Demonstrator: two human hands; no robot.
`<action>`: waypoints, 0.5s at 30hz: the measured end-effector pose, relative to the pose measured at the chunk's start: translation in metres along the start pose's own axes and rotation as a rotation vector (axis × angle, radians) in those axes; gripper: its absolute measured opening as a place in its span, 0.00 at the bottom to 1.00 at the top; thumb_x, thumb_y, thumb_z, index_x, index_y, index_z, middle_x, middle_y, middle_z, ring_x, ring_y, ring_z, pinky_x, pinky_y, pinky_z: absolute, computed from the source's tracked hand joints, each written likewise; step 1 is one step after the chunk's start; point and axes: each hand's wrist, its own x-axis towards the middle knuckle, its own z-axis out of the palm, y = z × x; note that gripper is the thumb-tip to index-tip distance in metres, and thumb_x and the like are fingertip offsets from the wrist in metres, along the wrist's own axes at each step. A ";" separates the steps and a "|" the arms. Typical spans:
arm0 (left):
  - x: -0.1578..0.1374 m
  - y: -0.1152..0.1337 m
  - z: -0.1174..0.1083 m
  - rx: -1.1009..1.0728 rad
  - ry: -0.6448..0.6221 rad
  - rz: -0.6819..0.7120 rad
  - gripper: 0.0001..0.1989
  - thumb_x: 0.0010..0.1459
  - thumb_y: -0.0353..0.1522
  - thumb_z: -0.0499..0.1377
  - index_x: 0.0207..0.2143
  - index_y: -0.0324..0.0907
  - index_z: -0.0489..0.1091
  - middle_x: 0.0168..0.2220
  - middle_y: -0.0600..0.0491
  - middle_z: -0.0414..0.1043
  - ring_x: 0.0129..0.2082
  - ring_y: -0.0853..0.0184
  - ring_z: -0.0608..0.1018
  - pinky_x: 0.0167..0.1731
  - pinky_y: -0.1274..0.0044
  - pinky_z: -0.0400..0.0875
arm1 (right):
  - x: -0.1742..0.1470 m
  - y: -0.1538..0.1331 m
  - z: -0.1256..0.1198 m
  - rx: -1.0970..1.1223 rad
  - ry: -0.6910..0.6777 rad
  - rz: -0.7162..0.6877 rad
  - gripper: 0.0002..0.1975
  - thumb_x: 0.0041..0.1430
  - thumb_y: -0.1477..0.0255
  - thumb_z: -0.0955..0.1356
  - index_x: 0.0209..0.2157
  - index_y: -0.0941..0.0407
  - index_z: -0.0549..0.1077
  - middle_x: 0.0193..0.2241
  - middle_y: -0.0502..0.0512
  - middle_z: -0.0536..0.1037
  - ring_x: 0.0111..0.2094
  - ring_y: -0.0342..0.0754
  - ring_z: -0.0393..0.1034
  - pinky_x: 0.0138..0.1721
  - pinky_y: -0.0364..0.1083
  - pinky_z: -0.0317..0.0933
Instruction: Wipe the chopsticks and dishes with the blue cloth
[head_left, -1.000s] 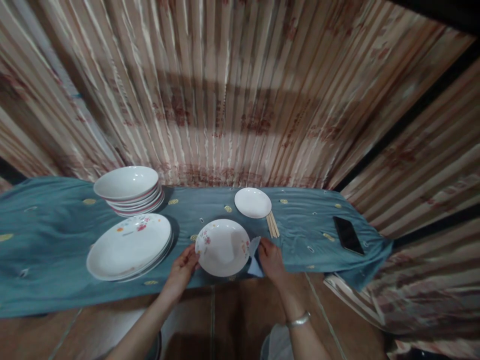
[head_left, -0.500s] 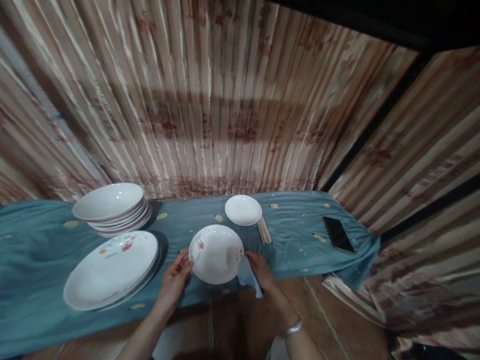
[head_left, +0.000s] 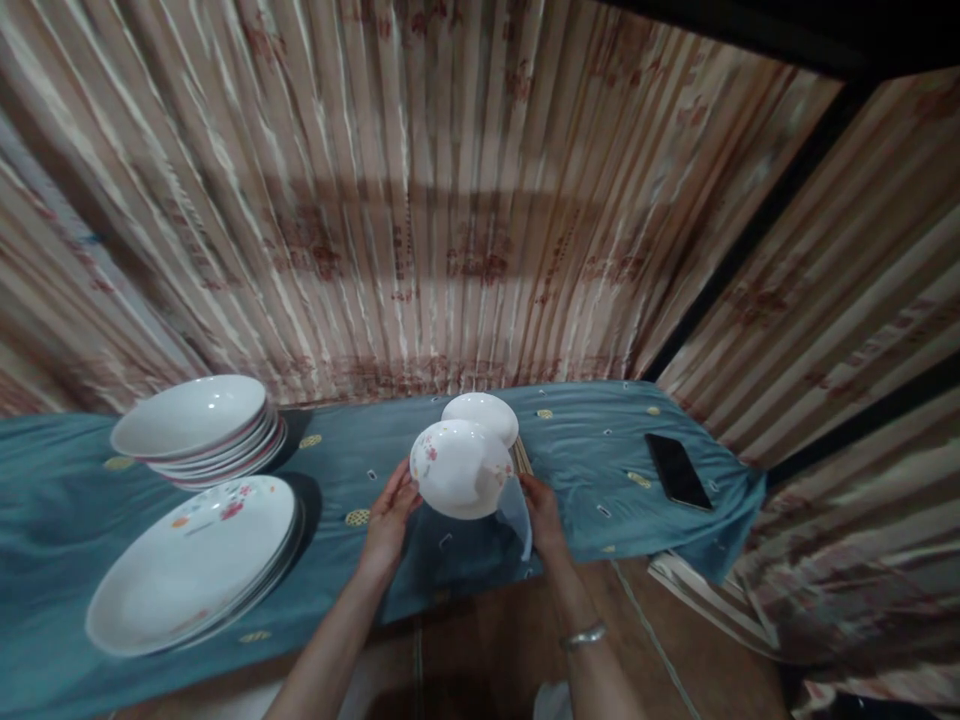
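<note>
Between my two hands is a white plate (head_left: 461,470) with small red and orange flowers near its rim. My left hand (head_left: 395,508) grips its left edge. On the other side my right hand (head_left: 538,510) holds the right edge, together with a light blue cloth (head_left: 516,517) that hangs down below the rim. Behind the held plate lies a smaller plain white plate (head_left: 484,412), partly covered by it in this view. Some wooden chopsticks (head_left: 523,458) lie beside that plate, half hidden by the held plate and my right hand.
At the left stands a stack of white bowls (head_left: 196,420), with a stack of oval flowered plates (head_left: 199,565) in front of it. A black phone (head_left: 677,470) lies toward the right end of the blue tablecloth (head_left: 592,510). Pleated curtains (head_left: 450,200) rise behind the table.
Both hands have carried the flowered plate forward and toward the small white plate, so it now overlaps that plate and the chopsticks in view. The camera view has shifted slightly.
</note>
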 end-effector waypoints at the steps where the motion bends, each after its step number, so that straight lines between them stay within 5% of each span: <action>1: 0.003 -0.003 0.004 -0.017 -0.007 0.008 0.34 0.37 0.41 0.69 0.49 0.39 0.70 0.49 0.43 0.73 0.49 0.57 0.74 0.47 0.68 0.68 | 0.002 0.002 -0.001 -0.009 0.016 0.003 0.15 0.47 0.62 0.64 0.29 0.57 0.77 0.26 0.56 0.79 0.29 0.52 0.73 0.30 0.46 0.65; 15: 0.045 -0.031 0.043 -0.104 -0.027 0.116 0.28 0.36 0.39 0.70 0.41 0.41 0.69 0.48 0.45 0.75 0.52 0.57 0.73 0.53 0.65 0.63 | 0.031 0.014 0.004 0.031 0.214 0.017 0.15 0.48 0.62 0.63 0.25 0.58 0.74 0.23 0.54 0.77 0.27 0.49 0.68 0.29 0.45 0.62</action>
